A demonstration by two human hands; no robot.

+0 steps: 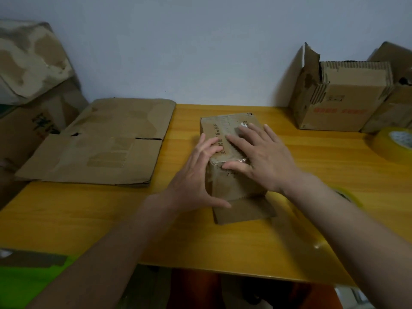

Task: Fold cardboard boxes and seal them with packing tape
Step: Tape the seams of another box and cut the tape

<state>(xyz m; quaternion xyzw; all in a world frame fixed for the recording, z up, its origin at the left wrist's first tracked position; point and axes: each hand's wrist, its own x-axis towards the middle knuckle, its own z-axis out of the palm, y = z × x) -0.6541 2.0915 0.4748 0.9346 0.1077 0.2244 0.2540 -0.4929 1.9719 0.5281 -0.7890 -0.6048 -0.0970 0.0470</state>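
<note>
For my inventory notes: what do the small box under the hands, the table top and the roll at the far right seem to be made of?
Small box: brown cardboard, partly glossy where clear tape seems to cover it. Table top: looks like wood or wood-pattern laminate, yellow-orange with grain lines and slight sheen. Roll: probably yellowish plastic packing tape, translucent and shiny.

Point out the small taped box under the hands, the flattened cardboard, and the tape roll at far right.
Small taped brown cardboard box (243,210): head view, bare front face.
Flattened brown cardboard sheet (107,141): head view, middle panel.
Yellow packing tape roll (388,142): head view, outer band.
</note>
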